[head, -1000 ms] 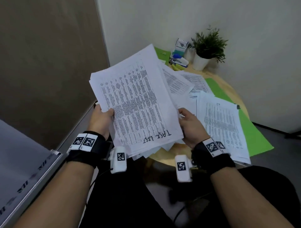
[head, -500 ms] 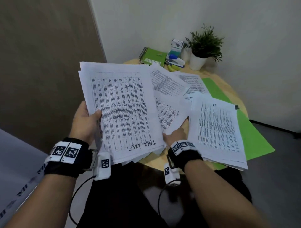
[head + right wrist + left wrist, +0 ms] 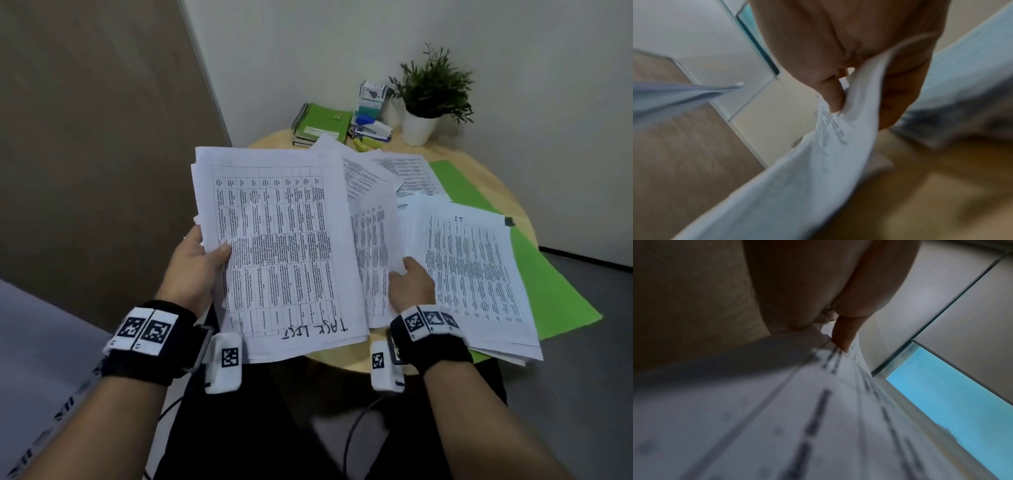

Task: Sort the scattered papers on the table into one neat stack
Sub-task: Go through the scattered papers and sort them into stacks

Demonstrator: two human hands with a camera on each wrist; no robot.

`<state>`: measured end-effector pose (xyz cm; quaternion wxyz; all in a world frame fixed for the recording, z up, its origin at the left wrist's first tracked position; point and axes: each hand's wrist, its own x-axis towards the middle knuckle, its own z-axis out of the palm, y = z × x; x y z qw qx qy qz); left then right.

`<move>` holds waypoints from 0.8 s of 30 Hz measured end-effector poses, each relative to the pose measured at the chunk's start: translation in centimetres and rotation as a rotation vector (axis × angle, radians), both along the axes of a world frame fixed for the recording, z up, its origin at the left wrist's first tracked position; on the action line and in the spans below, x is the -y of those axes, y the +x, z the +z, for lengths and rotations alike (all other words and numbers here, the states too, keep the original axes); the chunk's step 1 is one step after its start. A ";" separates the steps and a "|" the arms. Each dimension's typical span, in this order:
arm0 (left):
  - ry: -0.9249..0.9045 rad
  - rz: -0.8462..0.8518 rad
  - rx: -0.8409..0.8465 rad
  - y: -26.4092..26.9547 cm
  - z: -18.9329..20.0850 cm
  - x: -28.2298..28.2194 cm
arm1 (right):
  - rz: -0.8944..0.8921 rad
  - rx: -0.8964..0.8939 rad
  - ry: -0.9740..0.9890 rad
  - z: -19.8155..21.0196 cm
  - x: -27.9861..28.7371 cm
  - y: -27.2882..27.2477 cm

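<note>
My left hand grips a thick bundle of printed papers by its left edge, thumb on the top sheet marked "TASK LIST"; the wrist view shows the thumb pressing that bundle. My right hand pinches a loose printed sheet just right of the bundle, thumb and fingers closed on the sheet and lifting it off the round wooden table. More sheets lie fanned out behind. A separate paper pile rests on a green folder at the right.
At the table's far side stand a green spiral notebook, a stapler and small boxes, yellow-green markers and a potted plant. A brown wall panel is on the left, white walls behind.
The left hand carried the bundle leftward and flatter. The right hand let go of the bundle, reached to the table and pinched a loose sheet, now lifting it.
</note>
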<state>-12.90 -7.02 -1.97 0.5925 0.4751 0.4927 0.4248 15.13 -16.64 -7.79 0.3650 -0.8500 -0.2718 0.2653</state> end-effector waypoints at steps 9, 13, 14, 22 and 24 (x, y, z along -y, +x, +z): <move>-0.074 -0.147 -0.091 5.8 -0.9 -1.9 | 0.178 -0.447 0.423 3.3 1.3 2.9; -0.047 -0.181 -0.242 9.9 -2.2 -1.4 | 0.169 -0.510 0.397 3.5 2.3 3.9; -0.039 -0.159 -0.251 10.9 -2.3 -1.1 | 0.125 -0.510 0.396 3.3 2.8 4.6; -0.016 -0.280 -0.289 21.8 -2.1 1.3 | 0.125 -0.071 0.047 2.3 7.9 11.6; -0.051 -0.366 -0.333 24.2 -2.8 1.7 | 0.047 0.021 0.015 1.7 8.7 13.7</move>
